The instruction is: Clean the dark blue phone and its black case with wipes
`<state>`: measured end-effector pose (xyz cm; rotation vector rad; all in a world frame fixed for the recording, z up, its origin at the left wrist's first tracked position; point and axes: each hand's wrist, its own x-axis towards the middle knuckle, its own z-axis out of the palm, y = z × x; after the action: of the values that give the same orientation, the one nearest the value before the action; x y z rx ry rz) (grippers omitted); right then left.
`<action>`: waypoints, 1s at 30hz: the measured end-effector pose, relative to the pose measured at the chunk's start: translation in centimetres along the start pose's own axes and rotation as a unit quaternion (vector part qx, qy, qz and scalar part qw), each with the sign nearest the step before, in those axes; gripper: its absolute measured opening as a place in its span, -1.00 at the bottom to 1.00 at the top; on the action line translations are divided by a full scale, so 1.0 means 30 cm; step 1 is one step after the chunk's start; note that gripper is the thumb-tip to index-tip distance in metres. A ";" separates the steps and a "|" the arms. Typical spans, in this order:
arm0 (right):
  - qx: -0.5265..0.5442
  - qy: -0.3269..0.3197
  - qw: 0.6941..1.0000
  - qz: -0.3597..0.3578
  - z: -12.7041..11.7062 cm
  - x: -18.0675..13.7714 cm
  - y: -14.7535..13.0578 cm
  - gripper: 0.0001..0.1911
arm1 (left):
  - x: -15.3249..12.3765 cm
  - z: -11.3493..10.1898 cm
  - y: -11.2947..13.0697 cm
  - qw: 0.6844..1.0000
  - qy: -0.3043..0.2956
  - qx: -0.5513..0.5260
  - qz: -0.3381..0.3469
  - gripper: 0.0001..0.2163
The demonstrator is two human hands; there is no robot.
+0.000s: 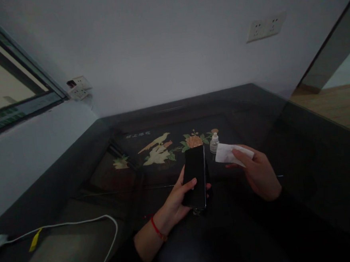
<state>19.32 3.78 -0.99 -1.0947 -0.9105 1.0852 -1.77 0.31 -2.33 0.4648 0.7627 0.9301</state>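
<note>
My left hand (pixel 176 198), with a red cord at its wrist, is wrapped round a black smartphone (pixel 195 169). The phone's dark screen faces me, and the thumb lies across its lower left part. Off to the right, my right hand (pixel 260 171) pinches a folded white tissue (pixel 229 153) between thumb and fingers, apart from the phone. Just beyond the tissue's left end, a small clear bottle (pixel 214 143) with a white cap stands upright on the table.
The dark glossy table (pixel 230 103) bears a bird-and-flower picture (pixel 158 150). A white cable (pixel 79 222) with a yellow tag (pixel 35 239) curves over its left front. Wall sockets (pixel 266 27) are at the upper right, others (pixel 80 87) at the left near a window (pixel 6 75).
</note>
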 end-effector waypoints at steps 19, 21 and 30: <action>-0.372 -0.253 0.726 -0.521 0.019 -0.095 -0.023 -0.60 | -0.107 0.071 -0.044 0.982 -0.172 -0.015 -0.081 -0.23; -0.381 -0.294 0.687 -0.544 0.024 -0.100 -0.025 -0.64 | -0.104 0.071 -0.043 0.986 -0.147 -0.026 -0.073 -0.22; -0.389 -0.220 0.708 -0.547 -0.003 -0.066 -0.024 -0.60 | -0.099 0.078 -0.040 0.988 -0.138 -0.040 -0.054 -0.39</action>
<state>19.09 1.77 -0.41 -0.6485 -2.1566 -0.1416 -0.46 -2.92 -0.46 0.4667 0.4916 0.7727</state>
